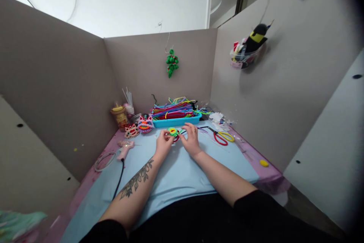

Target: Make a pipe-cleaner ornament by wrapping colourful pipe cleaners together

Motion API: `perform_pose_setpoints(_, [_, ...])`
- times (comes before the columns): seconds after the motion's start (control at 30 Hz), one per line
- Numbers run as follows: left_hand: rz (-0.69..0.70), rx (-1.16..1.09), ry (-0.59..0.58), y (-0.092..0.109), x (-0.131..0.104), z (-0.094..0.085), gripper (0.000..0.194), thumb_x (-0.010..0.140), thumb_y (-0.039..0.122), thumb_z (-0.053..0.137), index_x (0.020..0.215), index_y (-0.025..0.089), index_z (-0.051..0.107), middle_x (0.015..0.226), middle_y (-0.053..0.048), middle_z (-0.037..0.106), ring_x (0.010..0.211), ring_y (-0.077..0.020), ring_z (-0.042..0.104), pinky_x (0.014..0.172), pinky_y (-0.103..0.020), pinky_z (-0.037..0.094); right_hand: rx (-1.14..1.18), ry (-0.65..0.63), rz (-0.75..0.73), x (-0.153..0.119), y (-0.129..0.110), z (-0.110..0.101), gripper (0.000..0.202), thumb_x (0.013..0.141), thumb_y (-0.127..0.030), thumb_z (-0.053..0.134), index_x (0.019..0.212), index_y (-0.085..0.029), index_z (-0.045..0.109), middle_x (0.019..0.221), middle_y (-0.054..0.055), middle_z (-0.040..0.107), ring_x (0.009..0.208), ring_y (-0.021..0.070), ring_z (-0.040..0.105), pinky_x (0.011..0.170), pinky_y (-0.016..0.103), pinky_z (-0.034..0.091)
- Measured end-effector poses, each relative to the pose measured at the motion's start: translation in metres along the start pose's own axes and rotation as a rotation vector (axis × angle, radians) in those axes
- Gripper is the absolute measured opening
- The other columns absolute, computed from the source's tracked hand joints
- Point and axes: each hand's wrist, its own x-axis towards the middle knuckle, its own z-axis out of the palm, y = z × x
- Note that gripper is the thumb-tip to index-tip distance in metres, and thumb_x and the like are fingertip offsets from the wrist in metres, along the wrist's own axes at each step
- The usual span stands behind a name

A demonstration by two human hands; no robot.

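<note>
A: State the condition of each hand.
B: The left hand (164, 142) grips the small green-and-yellow craft piece (172, 132) at its left side, fingertips closed on it. The right hand (190, 140) pinches its right side, fingers bent.

A: Location of the craft piece?
B: Between the two hands, above the blue cloth (182, 171). A red part shows at its lower edge.

A: Adjacent items?
B: Just beyond the hands, the blue tray (176, 123) holds a heap of multicolored fuzzy stems (173, 111). Right of the right hand lie the scissors (217, 135), with one red and one yellow handle loop. Left of the tray sits the pink-and-orange animal face (145, 125); the glue gun (125, 149) lies nearer the person.

A: Outer positions?
B: A lidded cup (120, 117) stands at the back left. A yellow disc (264, 163) lies near the right edge. The green ornament (172, 63) hangs against the rear panel (136, 65).
</note>
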Motion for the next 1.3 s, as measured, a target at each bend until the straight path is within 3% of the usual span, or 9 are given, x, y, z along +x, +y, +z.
perform_pose_setpoints(0.07, [0.019, 0.025, -0.03, -0.005, 0.001, -0.001, 0.027, 0.067, 0.025, 0.063, 0.087, 0.02, 0.045, 0.058, 0.004, 0.062, 0.051, -0.0127, 0.059, 0.051, -0.021, 0.042, -0.1, -0.106, -0.112, 0.0, -0.004, -0.003, 0.012, 0.079, -0.025, 0.055, 0.088, -0.024, 0.063, 0.117, 0.008, 0.049, 0.115, 0.026, 0.038, 0.1, 0.044, 0.029])
perform_pose_setpoints(0.17, [0.048, 0.046, -0.066, -0.01, 0.003, -0.001, 0.025, 0.068, 0.022, 0.061, 0.087, 0.02, 0.046, 0.059, 0.003, 0.063, 0.054, -0.0128, 0.06, 0.053, -0.021, 0.042, -0.189, -0.173, -0.132, 0.0, -0.008, -0.002, 0.012, 0.08, -0.021, 0.054, 0.08, -0.025, 0.065, 0.115, 0.008, 0.05, 0.114, 0.0268, 0.038, 0.098, 0.044, 0.031])
perform_pose_setpoints(0.37, [0.06, 0.082, -0.113, -0.012, 0.001, 0.0, 0.023, 0.068, 0.02, 0.059, 0.088, 0.02, 0.048, 0.064, 0.002, 0.065, 0.059, -0.0146, 0.062, 0.057, -0.024, 0.044, -0.268, -0.232, -0.137, 0.001, -0.005, 0.0, 0.009, 0.078, -0.019, 0.056, 0.079, -0.023, 0.065, 0.116, 0.009, 0.052, 0.114, 0.0281, 0.037, 0.096, 0.045, 0.031])
perform_pose_setpoints(0.6, [0.029, 0.227, -0.126, -0.015, 0.001, -0.002, 0.021, 0.069, 0.019, 0.057, 0.087, 0.021, 0.047, 0.056, 0.005, 0.06, 0.051, -0.0124, 0.057, 0.051, -0.02, 0.037, -0.352, -0.272, -0.183, 0.0, -0.005, 0.004, 0.008, 0.08, -0.017, 0.054, 0.079, -0.021, 0.062, 0.118, 0.008, 0.054, 0.115, 0.026, 0.036, 0.099, 0.044, 0.028])
perform_pose_setpoints(0.77, [-0.008, 0.193, -0.15, -0.013, 0.001, -0.003, 0.022, 0.066, 0.019, 0.06, 0.082, 0.021, 0.047, 0.052, 0.008, 0.057, 0.046, -0.0102, 0.052, 0.049, -0.019, 0.035, -0.413, -0.286, -0.219, 0.001, -0.004, 0.004, 0.008, 0.081, -0.017, 0.054, 0.079, -0.02, 0.061, 0.116, 0.008, 0.055, 0.115, 0.0252, 0.038, 0.098, 0.042, 0.029])
perform_pose_setpoints(1.07, [-0.097, 0.094, -0.164, -0.017, 0.001, -0.001, 0.028, 0.062, 0.025, 0.067, 0.08, 0.022, 0.045, 0.047, 0.008, 0.055, 0.041, -0.0105, 0.051, 0.044, -0.018, 0.033, -0.358, -0.243, -0.176, 0.002, 0.005, 0.008, 0.007, 0.078, -0.018, 0.058, 0.073, -0.021, 0.062, 0.112, 0.008, 0.057, 0.109, 0.0259, 0.041, 0.094, 0.044, 0.033])
perform_pose_setpoints(1.3, [-0.135, -0.047, -0.072, -0.023, 0.003, 0.001, 0.037, 0.063, 0.032, 0.069, 0.086, 0.02, 0.043, 0.049, 0.006, 0.058, 0.038, -0.0089, 0.049, 0.041, -0.017, 0.032, -0.217, -0.284, -0.123, 0.002, 0.011, 0.009, 0.007, 0.076, -0.016, 0.06, 0.071, -0.021, 0.062, 0.108, 0.008, 0.057, 0.107, 0.0254, 0.042, 0.091, 0.043, 0.038])
